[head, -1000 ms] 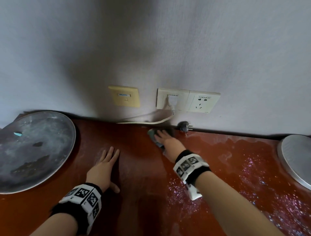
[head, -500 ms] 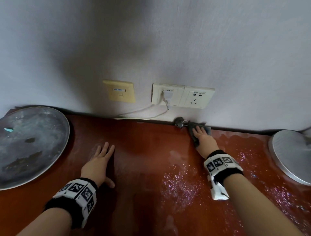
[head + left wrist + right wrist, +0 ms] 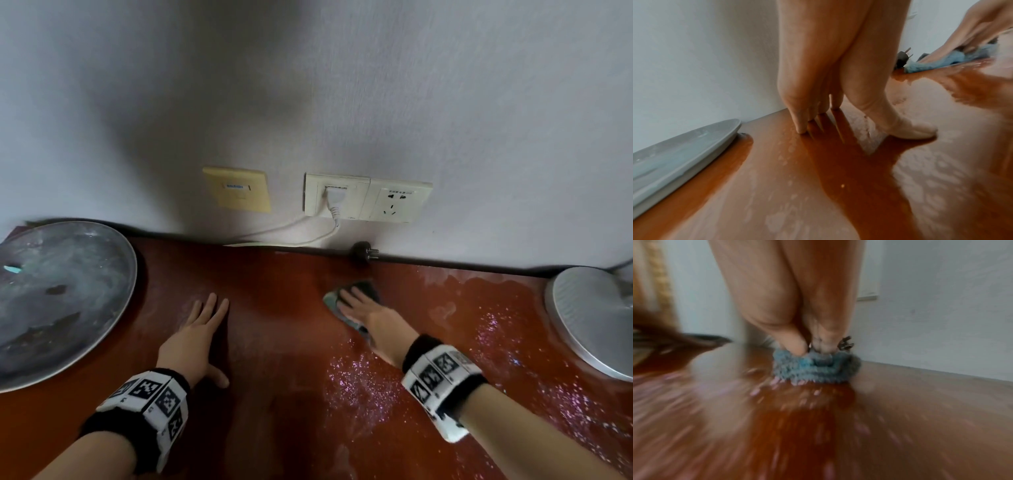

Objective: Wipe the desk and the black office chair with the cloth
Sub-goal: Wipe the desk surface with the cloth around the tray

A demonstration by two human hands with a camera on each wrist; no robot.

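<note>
Cloth [image 3: 356,301] mid-desk toward the far edge, right hand [image 3: 371,313] flat on it, fingers straight, pressing not gripping | left hand [image 3: 191,339] open, braced on wet desk [image 3: 274,394], might slip | loose plug [image 3: 363,251] beyond could get knocked | far-left tray [image 3: 65,298] holds just scraps, I think

Both forearms are bare. Each wrist wears a black band [image 3: 445,387] carrying white blocks [image 3: 150,401] printed with black square-patterned markers.
</note>
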